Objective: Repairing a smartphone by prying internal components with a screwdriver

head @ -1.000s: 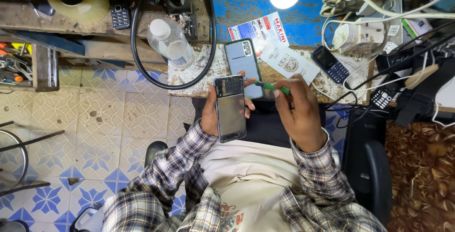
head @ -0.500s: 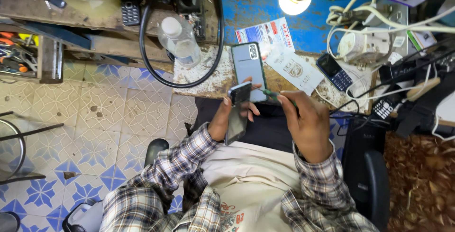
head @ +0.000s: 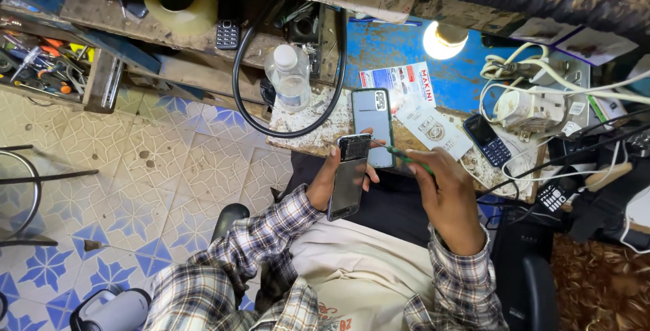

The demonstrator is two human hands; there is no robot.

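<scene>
Left hand point(head: 330, 183) grips an opened phone point(head: 350, 175) w/ its back off, tilted up over the lap; right hand point(head: 443, 192) pinches a green tool point(head: 409, 158), tip at the phone's top edge; back cover point(head: 373, 126) lies on the bench point(head: 318, 135) just past; phone not closed yet; lamp point(head: 443, 40) glows further off.

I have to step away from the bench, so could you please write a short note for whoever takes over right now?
Left hand grips an opened phone, tilted on edge above the lap.
Right hand holds a green-handled tool, its tip at the phone's upper end.
A back cover lies on the worn bench, beside a card and a small keypad phone.
Done: cover off. Left: the phone remains open.
</scene>
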